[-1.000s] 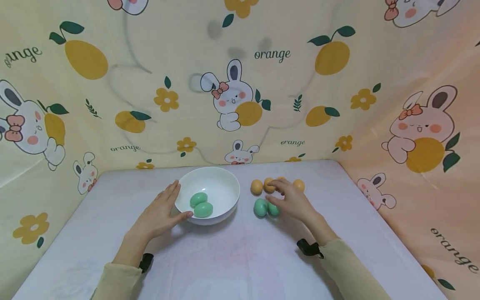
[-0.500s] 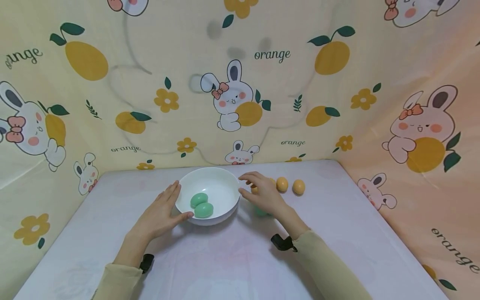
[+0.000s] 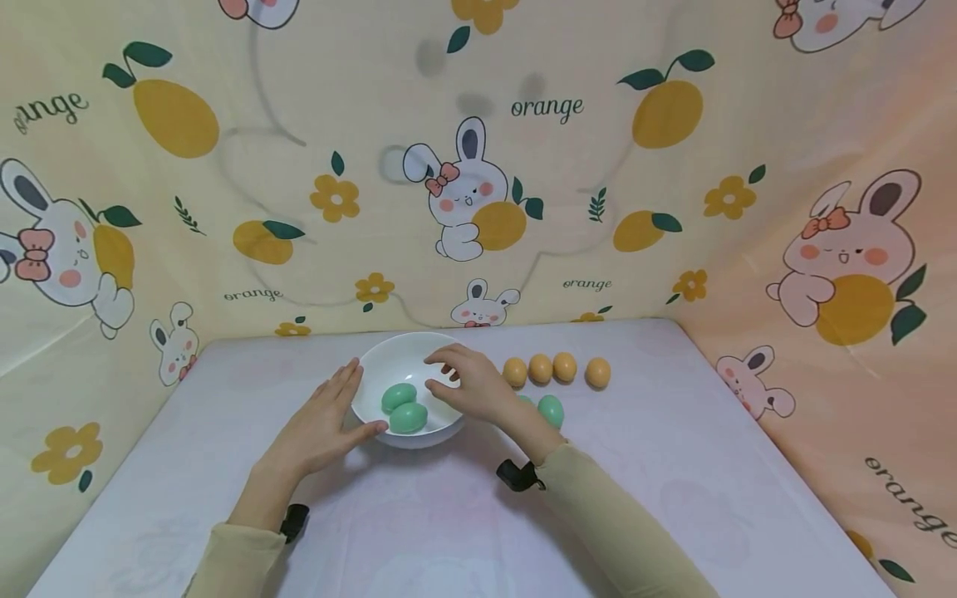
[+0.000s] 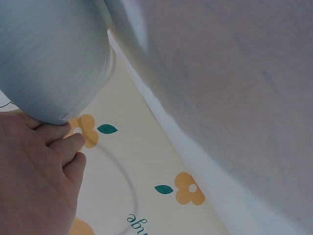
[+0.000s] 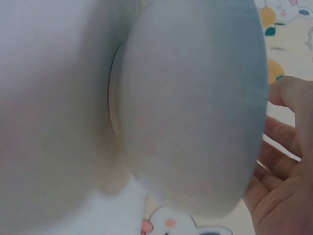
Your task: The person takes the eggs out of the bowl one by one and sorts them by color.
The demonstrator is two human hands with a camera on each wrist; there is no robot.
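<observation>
A white bowl stands at the back of the table with two green eggs in it. My left hand rests flat against the bowl's left side, fingers straight, thumb at the front rim. In the left wrist view, fingertips of the left hand touch the outside of the bowl. My right hand hovers over the bowl's right part with loosely bent fingers, thumb apart and nothing visible between. In the right wrist view, the bowl hides the fingertips of the right hand.
Right of the bowl, several orange-yellow eggs lie in a row. In front of them are two green eggs, one mostly hidden by the right hand. A cloth printed with rabbits and oranges surrounds the white table.
My right hand has moved left, from above the eggs on the table to over the bowl. The left hand and the two eggs in the bowl stay where they were.
</observation>
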